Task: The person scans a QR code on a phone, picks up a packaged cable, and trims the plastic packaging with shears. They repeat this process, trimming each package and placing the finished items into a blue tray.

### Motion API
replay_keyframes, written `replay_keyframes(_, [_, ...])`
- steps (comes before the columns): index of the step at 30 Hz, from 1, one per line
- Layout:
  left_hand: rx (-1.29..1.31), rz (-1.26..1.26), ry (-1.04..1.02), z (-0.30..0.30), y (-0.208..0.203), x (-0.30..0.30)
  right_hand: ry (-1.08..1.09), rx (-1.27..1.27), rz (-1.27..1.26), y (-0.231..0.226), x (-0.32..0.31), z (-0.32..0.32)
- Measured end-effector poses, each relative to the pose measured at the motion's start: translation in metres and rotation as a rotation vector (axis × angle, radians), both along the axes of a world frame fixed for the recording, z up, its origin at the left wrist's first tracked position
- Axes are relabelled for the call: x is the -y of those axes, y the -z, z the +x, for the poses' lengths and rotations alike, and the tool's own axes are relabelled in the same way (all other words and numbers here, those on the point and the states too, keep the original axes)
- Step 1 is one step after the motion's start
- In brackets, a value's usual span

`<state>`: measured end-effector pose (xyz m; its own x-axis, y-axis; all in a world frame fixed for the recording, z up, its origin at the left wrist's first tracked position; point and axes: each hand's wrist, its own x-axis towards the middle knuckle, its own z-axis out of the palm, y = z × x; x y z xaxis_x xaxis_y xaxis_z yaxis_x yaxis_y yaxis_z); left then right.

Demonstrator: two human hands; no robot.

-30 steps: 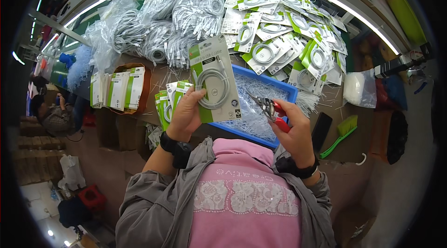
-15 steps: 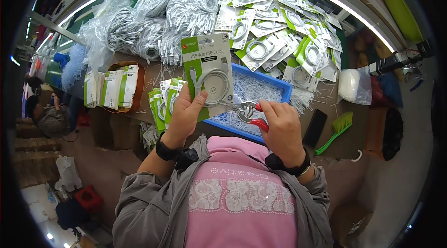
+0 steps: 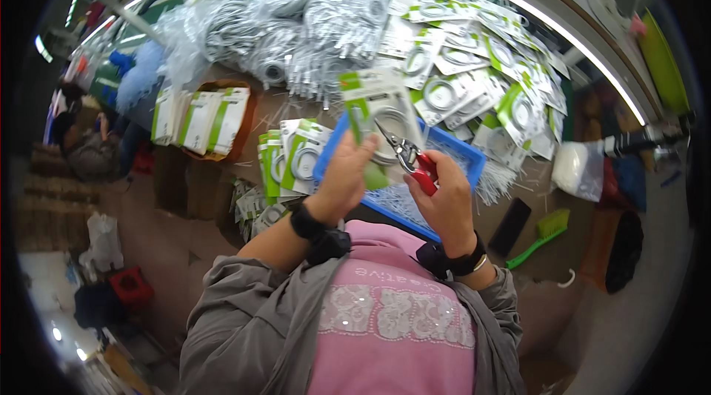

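My left hand (image 3: 345, 174) grips a green and white cardboard card with a coiled white cable (image 3: 385, 93) at its lower edge, thumb over the front. Red-handled cutters (image 3: 424, 176) are closed in my right hand (image 3: 452, 198); their metal jaws lie in front of the cable coil. Whether the jaws touch the cable I cannot tell, as the card is blurred. Beneath both hands stands a blue tray (image 3: 475, 170) filled with thin white plastic strips. Several carded cables (image 3: 302, 161) stand to the left of my left hand.
A large heap of carded cables (image 3: 481, 76) covers the back right. Bagged bundles of white cable (image 3: 344, 13) lie at the back. At left is an orange-brown box (image 3: 244, 124) of cards. Right of the tray lie a black phone (image 3: 509, 226) and a green brush (image 3: 549, 226).
The whole view has shifted and tilted. The card has tipped back in my left hand, and the cutters have moved from beside its lower right edge to in front of the coil.
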<state>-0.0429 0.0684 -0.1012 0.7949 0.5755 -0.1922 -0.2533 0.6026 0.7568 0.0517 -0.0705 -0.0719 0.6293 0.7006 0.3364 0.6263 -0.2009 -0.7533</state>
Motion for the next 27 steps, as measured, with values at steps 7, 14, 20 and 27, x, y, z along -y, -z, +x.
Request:
replay_keyframes(7, [0.017,-0.002,-0.034,-0.006,0.038,0.003,-0.083,0.152,-0.13,0.028,-0.019,-0.014])
replay_keyframes(14, [-0.697,0.702,-0.372,-0.084,0.064,-0.106,-0.066,0.049,-0.217,0.048,-0.002,0.001])
replay_keyframes(20, [-1.05,1.151,0.091,-0.187,0.166,-0.182,-0.113,-0.063,-0.281,0.094,0.027,0.026])
replay_keyframes(27, [-0.719,1.253,0.224,-0.047,0.058,-0.214,0.183,-0.696,0.122,0.117,0.054,0.116])
